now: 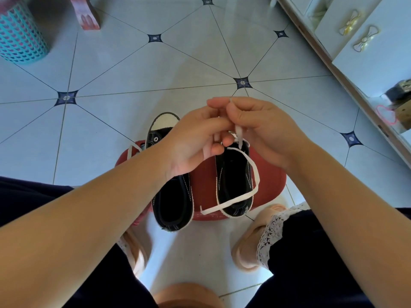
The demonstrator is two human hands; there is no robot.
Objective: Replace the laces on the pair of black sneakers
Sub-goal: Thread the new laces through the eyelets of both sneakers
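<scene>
Two black sneakers with white soles stand side by side on a low red stool, toes pointing away from me. My left hand hovers over the left sneaker and pinches a white lace. My right hand pinches the same lace higher up, above the right sneaker. The lace's long end loops down the right sneaker's outer side and trails across its heel. My hands hide the front of the right sneaker. Another white lace end lies to the left of the left sneaker.
The stool stands on a pale tiled floor. My feet in pink slippers sit at either side of it. A teal basket and a red stool leg are at the far left. White cabinet drawers run along the right.
</scene>
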